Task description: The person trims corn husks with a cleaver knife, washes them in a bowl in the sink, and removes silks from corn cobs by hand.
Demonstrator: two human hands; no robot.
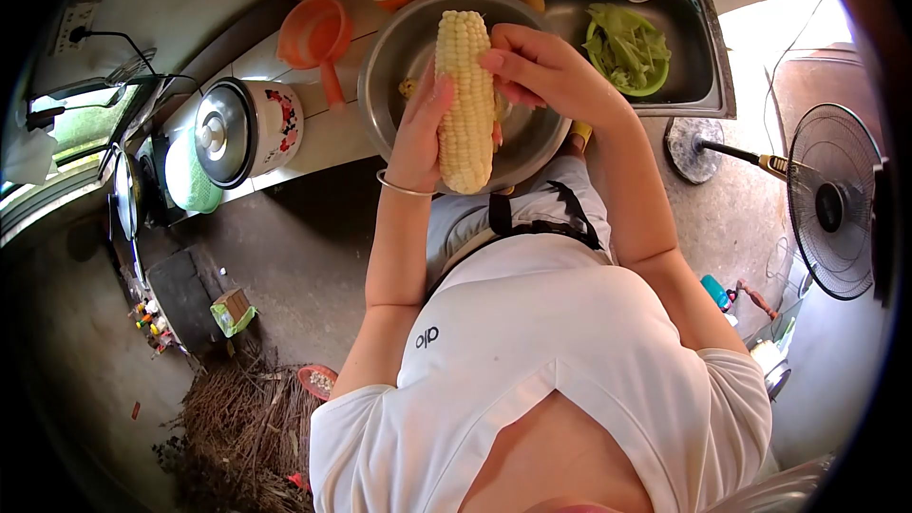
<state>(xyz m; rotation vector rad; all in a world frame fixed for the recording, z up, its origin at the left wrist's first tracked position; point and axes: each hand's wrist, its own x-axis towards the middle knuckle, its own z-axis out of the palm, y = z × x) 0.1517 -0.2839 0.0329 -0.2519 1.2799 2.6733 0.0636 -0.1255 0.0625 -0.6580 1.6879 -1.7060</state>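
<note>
Left grip [416, 138] clamped on corn cob [464, 100]; right grip [546, 71] touches its right side, closure undeterminable. Cob lies between both, above metal basin [385, 33].

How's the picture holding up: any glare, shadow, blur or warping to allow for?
Head view: fisheye warping bends the counter, with black corners; daylight blows out at upper right, and the window glares at left; the floor falls into deep shadow beneath the counter; the corn cob looks sharp, while small items lower left are indistinct.
</note>
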